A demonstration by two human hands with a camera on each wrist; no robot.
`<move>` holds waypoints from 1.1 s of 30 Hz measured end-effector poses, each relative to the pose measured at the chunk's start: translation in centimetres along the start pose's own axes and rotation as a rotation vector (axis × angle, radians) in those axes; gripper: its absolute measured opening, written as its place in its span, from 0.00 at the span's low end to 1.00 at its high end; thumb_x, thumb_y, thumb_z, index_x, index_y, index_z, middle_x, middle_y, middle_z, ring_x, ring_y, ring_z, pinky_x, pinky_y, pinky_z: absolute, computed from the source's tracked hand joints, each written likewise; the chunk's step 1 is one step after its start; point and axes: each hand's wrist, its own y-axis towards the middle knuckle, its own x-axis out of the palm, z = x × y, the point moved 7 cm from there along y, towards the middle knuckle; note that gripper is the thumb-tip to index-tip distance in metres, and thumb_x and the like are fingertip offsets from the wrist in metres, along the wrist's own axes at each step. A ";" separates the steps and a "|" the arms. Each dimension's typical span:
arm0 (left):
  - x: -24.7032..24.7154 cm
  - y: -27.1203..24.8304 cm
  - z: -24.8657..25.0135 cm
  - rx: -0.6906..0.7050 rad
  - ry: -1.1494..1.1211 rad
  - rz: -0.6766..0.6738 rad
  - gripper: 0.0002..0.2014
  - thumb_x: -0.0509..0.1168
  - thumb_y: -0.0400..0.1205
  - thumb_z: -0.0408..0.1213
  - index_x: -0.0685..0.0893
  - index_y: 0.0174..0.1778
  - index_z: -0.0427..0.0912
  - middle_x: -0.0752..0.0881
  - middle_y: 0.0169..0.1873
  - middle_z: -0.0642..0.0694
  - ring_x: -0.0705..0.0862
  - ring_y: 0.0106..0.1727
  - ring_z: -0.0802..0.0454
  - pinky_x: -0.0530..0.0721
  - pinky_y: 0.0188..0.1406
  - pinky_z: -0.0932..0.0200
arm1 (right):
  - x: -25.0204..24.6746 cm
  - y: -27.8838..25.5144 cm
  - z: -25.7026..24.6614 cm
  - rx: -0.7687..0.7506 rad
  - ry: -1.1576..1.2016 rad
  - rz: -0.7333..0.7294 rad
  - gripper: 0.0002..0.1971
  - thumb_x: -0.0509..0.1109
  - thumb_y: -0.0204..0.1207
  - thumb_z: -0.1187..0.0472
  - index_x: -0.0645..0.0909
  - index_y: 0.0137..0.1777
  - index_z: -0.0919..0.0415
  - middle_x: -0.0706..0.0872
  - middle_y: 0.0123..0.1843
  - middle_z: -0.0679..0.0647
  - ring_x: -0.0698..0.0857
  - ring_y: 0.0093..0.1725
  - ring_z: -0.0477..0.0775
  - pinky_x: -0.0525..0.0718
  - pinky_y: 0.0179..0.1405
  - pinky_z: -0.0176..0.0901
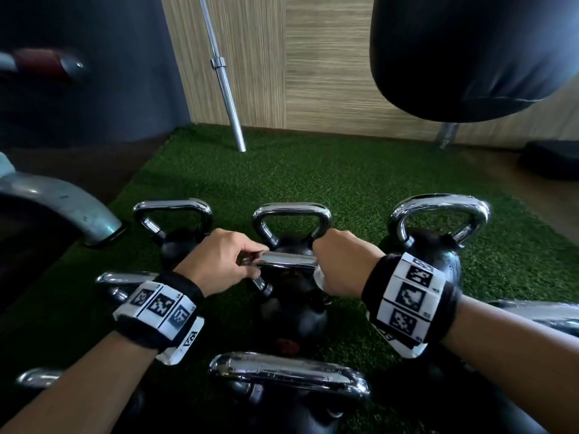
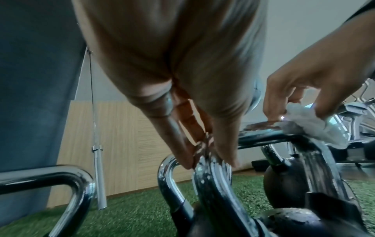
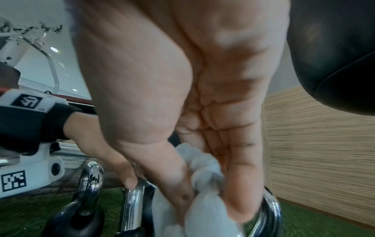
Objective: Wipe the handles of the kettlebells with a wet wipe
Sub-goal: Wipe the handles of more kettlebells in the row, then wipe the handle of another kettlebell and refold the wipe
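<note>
**Two hands on one handle**

Two hands share the chrome handle (image 1: 286,260) of the middle kettlebell (image 1: 291,311). Your left hand (image 1: 219,264) pinches its 9 o'clock corner with curled fingers, probably to keep the weight from turning. Your right hand (image 1: 343,266) closes around the wet wipe (image 2: 310,126) and presses it on the 3 o'clock corner. Other kettlebells stand near, at 12 and 6 o'clock.
</note>
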 end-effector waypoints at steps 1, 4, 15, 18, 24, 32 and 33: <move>0.1 0.0 0.1 0.021 -0.011 -0.005 0.22 0.82 0.74 0.40 0.90 0.64 0.59 0.92 0.57 0.61 0.88 0.57 0.65 0.86 0.65 0.53 | 0.0 0.0 -0.1 0.019 0.017 0.002 0.20 0.67 0.81 0.62 0.63 0.30 0.56 0.74 0.32 0.51 0.82 0.41 0.57 0.76 0.36 0.42; 0.4 -0.4 0.2 0.038 -0.044 -0.003 0.22 0.81 0.76 0.40 0.89 0.66 0.57 0.91 0.59 0.60 0.87 0.60 0.66 0.84 0.68 0.55 | -0.1 0.1 0.0 0.059 0.055 0.010 0.21 0.68 0.79 0.65 0.62 0.30 0.55 0.68 0.31 0.49 0.76 0.39 0.56 0.72 0.30 0.39; 0.3 -1.5 0.4 0.011 -0.016 0.083 0.22 0.80 0.76 0.46 0.89 0.67 0.57 0.93 0.55 0.56 0.88 0.44 0.64 0.79 0.50 0.68 | -0.2 -0.7 0.4 0.101 0.138 -0.016 0.16 0.64 0.80 0.68 0.71 0.30 0.61 0.74 0.30 0.52 0.84 0.38 0.62 0.79 0.35 0.45; 0.4 -1.8 -0.4 0.008 -0.076 0.061 0.23 0.80 0.76 0.44 0.88 0.68 0.57 0.92 0.60 0.56 0.89 0.58 0.62 0.82 0.64 0.67 | -0.5 -1.2 0.8 0.140 0.193 -0.019 0.10 0.64 0.78 0.71 0.86 0.53 0.67 0.87 0.44 0.59 0.90 0.46 0.64 0.90 0.43 0.50; -1.0 -5.8 -1.4 -0.027 -0.203 0.001 0.20 0.69 0.82 0.36 0.88 0.67 0.60 0.92 0.54 0.64 0.87 0.54 0.73 0.79 0.52 0.81 | -2.5 -3.3 0.7 0.007 0.411 0.170 0.12 0.75 0.67 0.69 0.86 0.43 0.50 0.87 0.41 0.44 0.82 0.38 0.44 0.81 0.42 0.29; 7.1 -11.9 -3.8 -0.220 -0.231 -0.595 0.32 0.78 0.73 0.29 0.84 0.67 0.67 0.91 0.56 0.62 0.90 0.52 0.68 0.85 0.56 0.71 | -2.0 -4.7 -0.8 -0.040 0.763 -0.060 0.10 0.79 0.67 0.64 0.93 0.41 0.45 0.93 0.41 0.40 0.90 0.40 0.38 0.83 0.37 0.27; 8.1 -12.7 -3.8 -0.239 -0.231 -0.654 0.34 0.81 0.70 0.36 0.83 0.68 0.70 0.90 0.56 0.64 0.89 0.54 0.67 0.85 0.59 0.68 | -2.0 -5.0 -0.8 -0.037 0.778 -0.063 0.10 0.78 0.68 0.63 0.93 0.42 0.45 0.93 0.41 0.40 0.90 0.40 0.37 0.83 0.37 0.27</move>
